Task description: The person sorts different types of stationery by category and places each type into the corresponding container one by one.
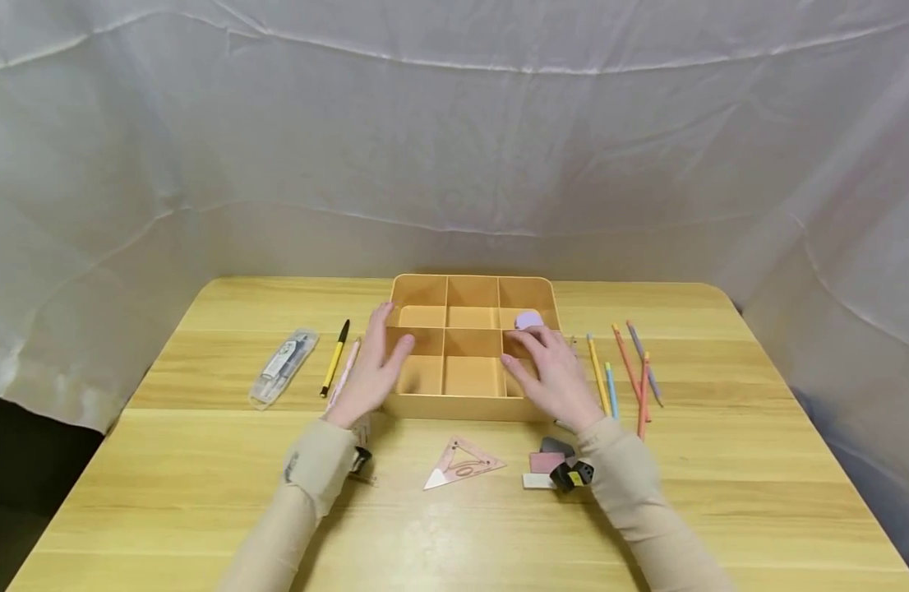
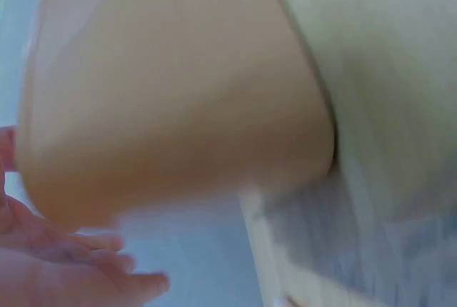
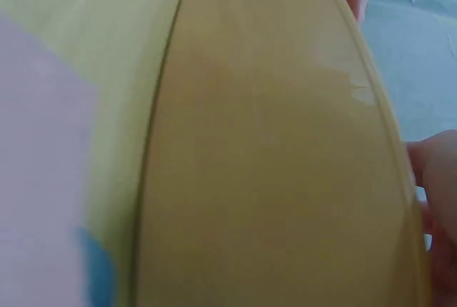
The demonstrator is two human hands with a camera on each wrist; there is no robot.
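Note:
A tan divided organizer box sits toward the back of the table, with two rows of compartments. My left hand is at its left side, fingers spread along the outside and thumb over the front-left compartment. In the left wrist view the fingers extend past the box's corner. My right hand hovers over the front-right compartment, thumb and forefinger apart, fingertips close to the divider. Just beyond them a small purple rounded thing shows in the back-right compartment. The right wrist view has fingers behind the box's rim.
A pink triangle ruler lies in front of the box. Pink, white and dark blocks lie by the right wrist. Several pencils are at right. At left are a clear case, a yellow-black pen and a pale pen.

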